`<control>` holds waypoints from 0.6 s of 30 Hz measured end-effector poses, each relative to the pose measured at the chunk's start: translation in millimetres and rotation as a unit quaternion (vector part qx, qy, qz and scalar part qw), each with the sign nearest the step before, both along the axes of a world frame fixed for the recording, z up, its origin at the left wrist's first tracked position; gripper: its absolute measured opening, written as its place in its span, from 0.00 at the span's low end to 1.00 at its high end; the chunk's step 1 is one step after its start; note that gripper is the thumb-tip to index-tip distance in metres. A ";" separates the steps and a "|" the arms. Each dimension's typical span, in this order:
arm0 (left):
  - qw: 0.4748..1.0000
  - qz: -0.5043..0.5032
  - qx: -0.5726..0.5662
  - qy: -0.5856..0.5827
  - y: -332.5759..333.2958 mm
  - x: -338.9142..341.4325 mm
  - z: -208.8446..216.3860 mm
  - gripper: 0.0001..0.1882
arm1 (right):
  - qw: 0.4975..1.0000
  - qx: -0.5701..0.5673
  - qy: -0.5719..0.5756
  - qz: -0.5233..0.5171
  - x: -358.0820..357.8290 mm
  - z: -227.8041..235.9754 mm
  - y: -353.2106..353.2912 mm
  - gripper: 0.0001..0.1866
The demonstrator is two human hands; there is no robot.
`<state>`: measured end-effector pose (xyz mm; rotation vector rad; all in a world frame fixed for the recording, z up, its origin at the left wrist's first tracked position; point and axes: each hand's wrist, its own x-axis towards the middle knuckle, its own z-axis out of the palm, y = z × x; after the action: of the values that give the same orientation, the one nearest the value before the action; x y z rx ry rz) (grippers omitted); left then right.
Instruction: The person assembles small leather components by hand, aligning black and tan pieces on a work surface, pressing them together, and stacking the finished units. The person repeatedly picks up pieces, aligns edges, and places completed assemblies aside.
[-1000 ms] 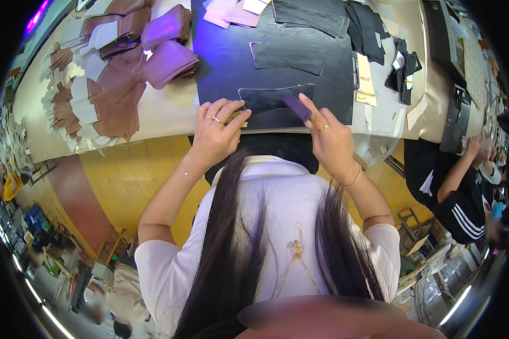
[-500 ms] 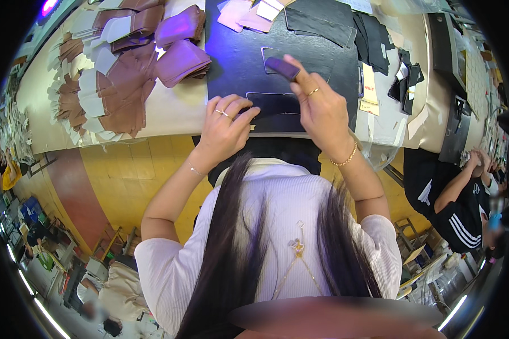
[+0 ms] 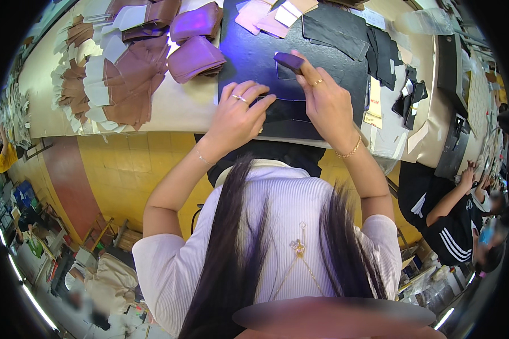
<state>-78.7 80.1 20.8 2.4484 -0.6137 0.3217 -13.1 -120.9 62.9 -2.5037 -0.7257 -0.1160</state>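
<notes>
My right hand (image 3: 331, 104) is over the black mat (image 3: 249, 37), with a ring on one finger. Its fingers are closed on a small, dark purplish-brown strip (image 3: 288, 61), which points up and left. My left hand (image 3: 243, 110) is low over the mat, left of my right one. Its thumb and index finger are pressed together beside a flat black piece with a thin pale edge (image 3: 293, 111). Anything between those fingertips is hidden. Another pale-edged outline lies on the mat under the dark strip, partly covered by it.
Brown leather pieces (image 3: 130, 85) lie fanned out on the left, beside stacked folded ones (image 3: 195, 59). Pink and white cards (image 3: 274, 20) and black sheets (image 3: 336, 37) lie on the mat's far part. Black strips (image 3: 382, 59) lie to the right. A co-worker in black (image 3: 444, 226) is at the right.
The view has shifted, so the table appears further right. My right hand has moved slightly left and away over the mat with the dark strip. My left hand stays near the same spot.
</notes>
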 end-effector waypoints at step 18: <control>0.998 0.028 0.059 0.008 -21.2 20.3 -9.2 0.18 | 0.998 -0.056 -0.011 -0.026 22.8 -6.1 7.9 0.21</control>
<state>-58.4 58.9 11.6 2.5831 -0.5734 0.2961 9.8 -113.0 56.8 -2.6334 -0.6933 -0.1237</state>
